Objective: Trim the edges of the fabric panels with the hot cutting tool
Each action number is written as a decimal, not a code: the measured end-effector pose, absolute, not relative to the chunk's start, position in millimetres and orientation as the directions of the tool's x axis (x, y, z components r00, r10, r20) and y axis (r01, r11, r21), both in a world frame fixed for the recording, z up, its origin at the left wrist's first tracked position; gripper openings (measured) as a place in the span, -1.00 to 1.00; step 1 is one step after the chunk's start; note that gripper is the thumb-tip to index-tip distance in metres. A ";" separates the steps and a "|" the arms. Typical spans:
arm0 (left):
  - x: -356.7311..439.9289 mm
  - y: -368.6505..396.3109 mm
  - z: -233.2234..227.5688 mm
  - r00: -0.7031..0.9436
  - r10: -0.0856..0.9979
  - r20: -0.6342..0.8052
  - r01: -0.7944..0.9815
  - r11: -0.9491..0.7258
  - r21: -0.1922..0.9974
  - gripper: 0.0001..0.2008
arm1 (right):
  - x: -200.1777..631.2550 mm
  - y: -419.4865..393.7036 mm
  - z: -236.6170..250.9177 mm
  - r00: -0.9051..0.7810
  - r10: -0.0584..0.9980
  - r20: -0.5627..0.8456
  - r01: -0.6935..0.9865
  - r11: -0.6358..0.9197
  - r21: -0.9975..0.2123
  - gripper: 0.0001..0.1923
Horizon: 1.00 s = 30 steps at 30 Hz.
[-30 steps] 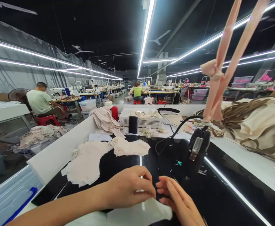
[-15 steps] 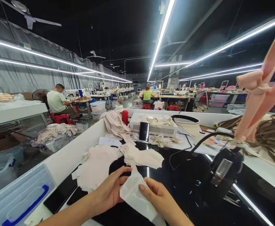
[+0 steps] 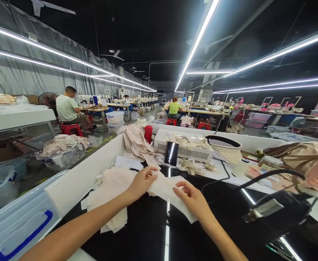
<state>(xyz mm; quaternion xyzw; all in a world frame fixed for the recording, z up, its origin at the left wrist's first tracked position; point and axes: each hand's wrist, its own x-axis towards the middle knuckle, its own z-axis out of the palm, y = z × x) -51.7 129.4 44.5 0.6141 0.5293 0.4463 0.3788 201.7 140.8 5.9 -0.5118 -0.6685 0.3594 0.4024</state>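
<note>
1 pale cloth piece [image 3: 172, 194] lies over the black surface [image 3: 148, 241], in front of the phone [image 3: 171, 153], between 2 hands. Left hand [image 3: 142, 183]: grip narrow, at the cloth's left end. Right hand [image 3: 193, 201]: fingers curved over its right part. Can't tell if either is pinching. Containers: 1 clear tub [image 3: 69, 162] on the floor, heaped with pale cloth; 1 blue-handled box [image 3: 8, 214] near left, contents not readable; 1 open tub [image 3: 1, 199] behind it, something pale green inside; 2 stacked clear tubs [image 3: 114, 117] farther back; 1 lidded jar [image 3: 270, 163] at right, contents unclear. Counts: 1 cloth pile [image 3: 112, 186] left of the piece, 1 phone, 1 red cylinder [image 3: 148, 134], 1 white vented case [image 3: 182, 149] with scraps on top, 2 seated co-workers [image 3: 66, 108].
</note>
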 end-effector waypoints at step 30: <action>-168.4 102.5 31.8 -0.216 0.961 0.175 0.933 0.150 0.328 -0.70 | 195.7 71.9 -28.5 -0.460 0.771 0.440 0.438 0.628 -0.644 -0.78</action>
